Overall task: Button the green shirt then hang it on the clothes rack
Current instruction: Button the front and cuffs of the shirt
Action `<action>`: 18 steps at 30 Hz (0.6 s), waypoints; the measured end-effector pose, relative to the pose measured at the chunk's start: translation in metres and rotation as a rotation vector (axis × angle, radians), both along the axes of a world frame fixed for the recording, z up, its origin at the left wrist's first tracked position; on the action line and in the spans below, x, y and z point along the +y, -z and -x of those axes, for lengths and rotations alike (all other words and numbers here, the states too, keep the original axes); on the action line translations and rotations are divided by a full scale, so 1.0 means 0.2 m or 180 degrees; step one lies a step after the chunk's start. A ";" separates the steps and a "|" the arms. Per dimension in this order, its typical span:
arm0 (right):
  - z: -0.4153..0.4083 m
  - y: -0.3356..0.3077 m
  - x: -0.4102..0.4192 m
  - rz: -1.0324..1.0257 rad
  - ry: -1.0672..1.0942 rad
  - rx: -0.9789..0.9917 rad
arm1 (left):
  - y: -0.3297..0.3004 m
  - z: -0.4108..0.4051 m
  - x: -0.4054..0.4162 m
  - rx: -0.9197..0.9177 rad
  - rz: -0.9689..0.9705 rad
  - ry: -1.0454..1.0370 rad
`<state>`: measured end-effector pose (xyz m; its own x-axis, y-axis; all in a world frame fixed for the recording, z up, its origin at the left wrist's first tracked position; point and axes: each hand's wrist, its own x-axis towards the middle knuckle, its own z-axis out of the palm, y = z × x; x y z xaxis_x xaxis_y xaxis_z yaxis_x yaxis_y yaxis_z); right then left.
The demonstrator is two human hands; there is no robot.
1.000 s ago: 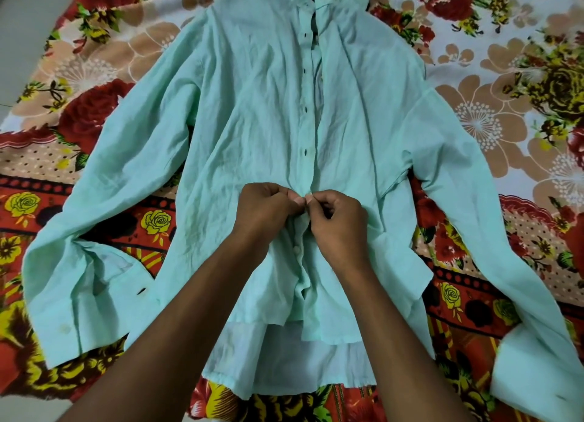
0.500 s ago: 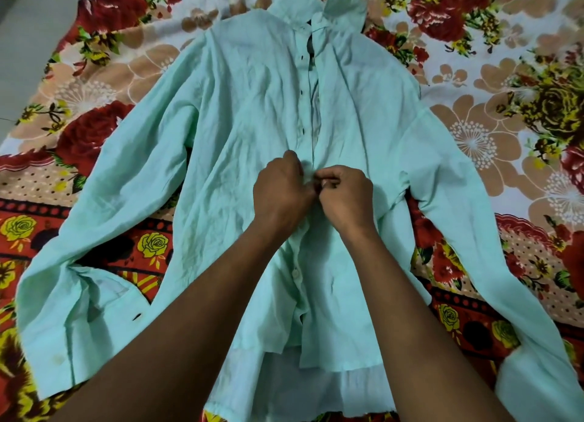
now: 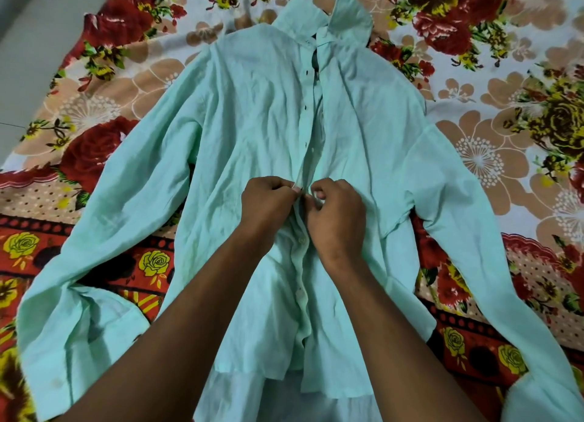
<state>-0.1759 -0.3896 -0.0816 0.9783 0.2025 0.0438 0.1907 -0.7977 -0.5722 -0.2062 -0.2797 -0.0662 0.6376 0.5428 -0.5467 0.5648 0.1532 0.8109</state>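
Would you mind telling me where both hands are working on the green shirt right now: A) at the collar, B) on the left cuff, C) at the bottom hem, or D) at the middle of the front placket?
D: the left hand and right hand pinch the placket midway down the green shirt, with open buttonholes above them.

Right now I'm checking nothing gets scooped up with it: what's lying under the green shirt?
The green shirt lies spread on a floral bedsheet, which shows on all sides of it. Whatever is beneath the shirt's body and sleeves is covered. Both hands, left hand and right hand, pinch its front.
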 end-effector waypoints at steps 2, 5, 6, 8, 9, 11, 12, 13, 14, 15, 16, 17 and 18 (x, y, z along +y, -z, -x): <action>0.00 0.01 0.01 0.0024 -0.0071 -0.0107 | -0.01 -0.01 0.00 0.0035 0.0054 -0.0079; 0.01 0.02 0.01 -0.0085 0.0001 -0.0203 | 0.00 -0.01 0.00 0.0038 0.0064 -0.0135; 0.01 0.02 0.01 -0.0289 0.0101 -0.0173 | 0.00 -0.01 0.00 0.0027 0.0055 -0.0135; 0.01 0.02 0.02 -0.0872 0.0337 0.0092 | 0.01 0.00 -0.01 -0.0018 0.0033 -0.0132; 0.02 0.01 0.02 -0.1131 0.0426 0.0301 | 0.01 0.01 -0.01 -0.0052 0.0035 -0.0143; 0.03 0.00 0.03 -0.1448 0.0514 0.0626 | 0.01 0.02 -0.03 -0.0131 0.0056 -0.0176; 0.03 0.00 0.03 -0.1519 0.0535 0.0690 | 0.01 0.03 -0.04 -0.0161 0.0061 -0.0197; 0.03 0.00 0.03 -0.1570 0.0556 0.0727 | 0.01 0.03 -0.04 -0.0188 0.0065 -0.0220; 0.03 0.00 0.02 -0.1620 0.0590 0.0760 | 0.01 0.03 -0.04 -0.0211 0.0084 -0.0249; 0.03 0.00 0.02 -0.1673 0.0640 0.0802 | 0.01 0.04 -0.05 -0.0231 0.0104 -0.0277; 0.03 0.00 0.02 -0.1723 0.0694 0.0843 | 0.01 0.04 -0.05 -0.0251 0.0133 -0.0293; 0.02 0.00 0.03 -0.1765 0.0753 0.0892 | 0.01 0.05 -0.05 -0.0260 0.0153 -0.0277; 0.01 -0.01 0.03 -0.1811 0.0805 0.0955 | 0.01 0.05 -0.04 -0.0277 0.0178 -0.0236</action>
<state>-0.1788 -0.3841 -0.0804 0.9789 -0.0078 -0.2043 -0.1936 -0.3569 -0.9139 -0.2159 -0.2886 -0.0675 0.6432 0.5604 -0.5218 0.4781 0.2383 0.8454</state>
